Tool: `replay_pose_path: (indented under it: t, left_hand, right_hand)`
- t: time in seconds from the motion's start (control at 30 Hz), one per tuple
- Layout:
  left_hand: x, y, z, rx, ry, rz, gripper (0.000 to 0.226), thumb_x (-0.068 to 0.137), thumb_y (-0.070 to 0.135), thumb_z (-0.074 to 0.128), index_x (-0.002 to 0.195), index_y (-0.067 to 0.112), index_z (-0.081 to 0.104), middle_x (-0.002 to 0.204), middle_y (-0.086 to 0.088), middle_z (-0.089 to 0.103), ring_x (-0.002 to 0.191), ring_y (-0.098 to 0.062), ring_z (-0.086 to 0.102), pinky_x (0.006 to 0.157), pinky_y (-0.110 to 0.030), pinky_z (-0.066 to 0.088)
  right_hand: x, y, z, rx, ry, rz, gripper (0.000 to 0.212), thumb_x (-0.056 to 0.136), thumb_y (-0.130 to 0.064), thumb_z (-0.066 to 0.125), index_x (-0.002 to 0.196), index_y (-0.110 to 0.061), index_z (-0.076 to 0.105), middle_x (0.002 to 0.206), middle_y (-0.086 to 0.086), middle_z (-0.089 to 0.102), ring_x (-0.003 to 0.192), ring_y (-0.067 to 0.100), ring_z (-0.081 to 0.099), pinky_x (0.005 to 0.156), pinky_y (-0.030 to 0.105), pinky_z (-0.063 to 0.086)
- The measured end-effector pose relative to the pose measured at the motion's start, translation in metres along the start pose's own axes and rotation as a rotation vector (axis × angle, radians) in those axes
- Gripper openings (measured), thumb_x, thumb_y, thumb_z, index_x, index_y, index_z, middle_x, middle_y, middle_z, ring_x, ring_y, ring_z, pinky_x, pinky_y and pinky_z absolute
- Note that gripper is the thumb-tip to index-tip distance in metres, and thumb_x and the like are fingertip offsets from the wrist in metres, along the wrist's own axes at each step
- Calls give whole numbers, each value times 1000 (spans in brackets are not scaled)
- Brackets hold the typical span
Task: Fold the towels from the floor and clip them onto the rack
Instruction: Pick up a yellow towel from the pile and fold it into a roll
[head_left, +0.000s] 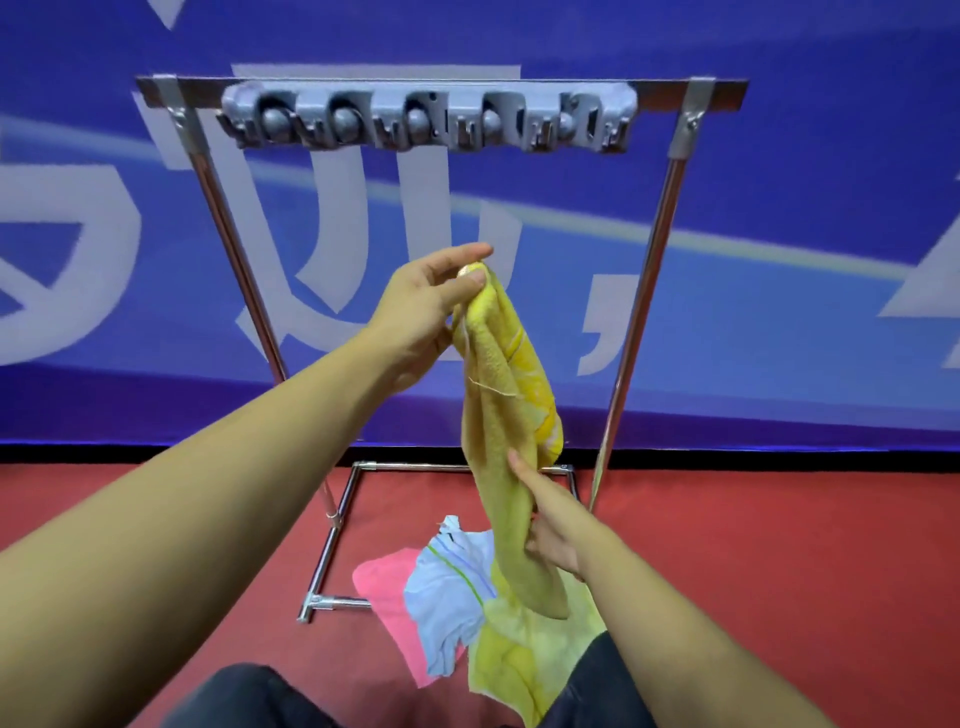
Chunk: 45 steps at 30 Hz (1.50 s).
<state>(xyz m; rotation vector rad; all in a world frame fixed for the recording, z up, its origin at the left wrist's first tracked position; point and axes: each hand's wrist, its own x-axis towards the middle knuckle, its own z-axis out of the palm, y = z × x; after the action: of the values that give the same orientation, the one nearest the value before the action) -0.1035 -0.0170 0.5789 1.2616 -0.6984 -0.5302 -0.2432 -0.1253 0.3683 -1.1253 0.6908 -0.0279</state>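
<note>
A yellow towel (506, 415) hangs bunched in the air in front of the rack. My left hand (426, 306) pinches its top corner between thumb and fingers. My right hand (553, 525) grips the same towel lower down, near its hanging end. The metal rack (649, 291) stands against the wall, and a grey clip bar (426, 119) with several clips runs along its top rail; nothing hangs from it. On the floor under my hands lie a pink towel (384, 592), a white towel with coloured stripes (452, 597) and a pale yellow towel (519, 660).
A blue banner wall (779, 208) with large white letters stands right behind the rack. The floor (779, 571) is red. The rack's base frame (332, 561) lies on the floor by the towels. My dark-trousered knees (249, 696) show at the bottom edge.
</note>
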Motion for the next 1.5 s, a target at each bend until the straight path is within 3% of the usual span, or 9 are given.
replay_pose_path:
  t: [0.13,0.23,0.33,0.47,0.7,0.83,1.1,1.3,1.5]
  left_hand:
    - [-4,16,-7,-11,14,8,45,97,-1,59,139,17,59,103,-7,61,70,-15,66,57,-27,57]
    - [-9,27,-13,-41,26,2,52,98,-1,58,146,17,52,94,-3,65,68,-14,67,61,-27,60]
    - [-12,34,-18,-1,-13,-6,56,97,0,58,149,18,48,102,0,66,75,-16,67,64,-28,60]
    - [-15,33,-29,44,-33,-47,61,96,-1,59,152,19,43,127,-2,63,87,-16,72,71,-30,60]
    - [-18,11,-51,164,18,-113,71,94,0,64,156,23,36,138,-3,57,101,-17,72,79,-32,61]
    - [-15,-1,-68,337,54,-95,77,94,-3,63,159,22,29,157,0,41,127,-17,58,102,-39,53]
    - [-18,5,-89,399,144,-78,72,97,-10,52,158,25,34,156,1,41,83,-17,68,53,-22,54]
    - [-16,2,-90,472,124,-61,71,98,-6,55,158,27,34,159,4,39,122,-12,57,82,-25,56]
    - [-21,-12,-84,506,65,-70,71,99,-8,52,158,25,33,160,6,37,134,-12,48,97,-26,53]
  right_hand:
    - [-2,14,-1,9,29,49,97,61,-71,80,144,-43,37,104,-5,74,80,14,73,67,33,57]
    - [-1,30,-1,94,15,17,109,69,-58,82,157,-34,21,116,-1,76,94,16,76,68,32,59]
    - [0,35,8,145,-24,-30,89,79,-59,60,155,-23,32,124,3,72,102,16,74,70,29,60]
    - [3,30,29,138,-154,-50,107,67,-89,42,151,-22,41,145,3,59,134,19,55,97,28,51]
    - [0,6,48,428,-260,-79,49,93,-49,49,127,-18,65,132,16,66,115,30,67,85,43,59]
    - [-6,-16,38,519,-219,-186,43,91,-41,54,112,-12,77,132,19,66,127,32,60,116,53,37]
    - [-13,-28,-10,517,-218,-188,86,90,-71,48,127,6,64,134,25,62,121,36,63,111,49,43]
    - [-20,-32,-14,234,-156,-240,61,68,-30,90,115,-10,58,101,12,70,83,22,70,71,36,60]
    - [-23,-45,2,-243,-22,-351,29,89,-7,74,118,-10,72,105,12,78,98,25,73,83,34,60]
